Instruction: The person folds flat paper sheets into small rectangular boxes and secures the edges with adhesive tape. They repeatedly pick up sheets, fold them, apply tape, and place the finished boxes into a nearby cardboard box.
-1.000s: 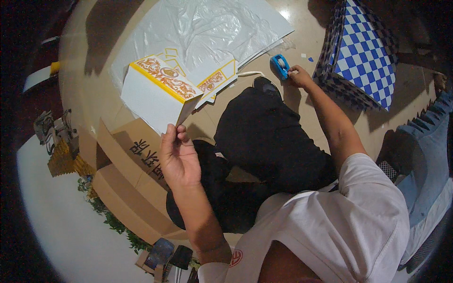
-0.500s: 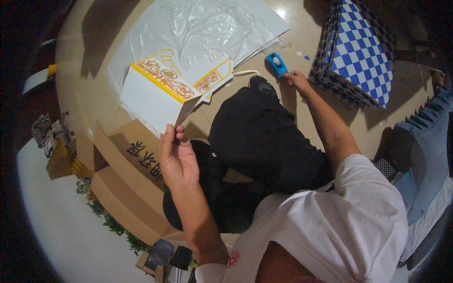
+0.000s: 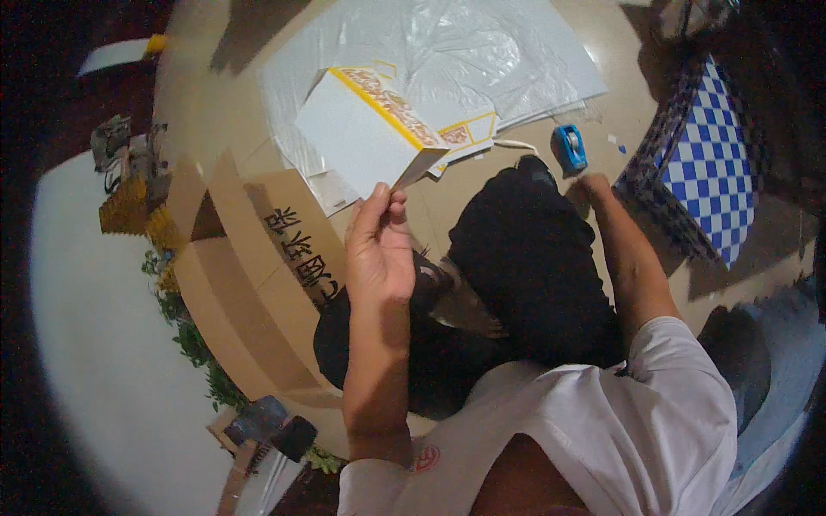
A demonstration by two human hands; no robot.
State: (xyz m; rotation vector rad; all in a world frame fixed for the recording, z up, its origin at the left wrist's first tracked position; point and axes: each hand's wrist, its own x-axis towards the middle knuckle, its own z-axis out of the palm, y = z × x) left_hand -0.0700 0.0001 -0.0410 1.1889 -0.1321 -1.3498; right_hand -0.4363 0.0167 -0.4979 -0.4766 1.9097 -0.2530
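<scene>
My left hand (image 3: 381,254) pinches the near corner of a partly folded white cardboard box (image 3: 361,129) with yellow edges and orange-brown printing. The box is tilted above the plastic-covered sheets, its blank white side facing me. To the right, my right hand (image 3: 590,186) is low over the floor, just on the near side of a blue tape dispenser (image 3: 570,149) with a roll in it. Its fingers are curled and blurred; whatever they hold is hidden. A small gap seems to separate them from the dispenser.
Clear plastic film (image 3: 456,52) covers white sheets on the tiled floor. A blue-and-white checked stack (image 3: 710,163) stands at the right. An open brown carton (image 3: 258,301) lies at my left, with green leaves (image 3: 194,344) beyond it. My dark-clothed knee (image 3: 533,249) rises between my arms.
My right hand has drawn back from the tape dispenser, which stays on the floor. My left hand keeps hold of the box. The whole view has shifted, moving most things rightward and down.
</scene>
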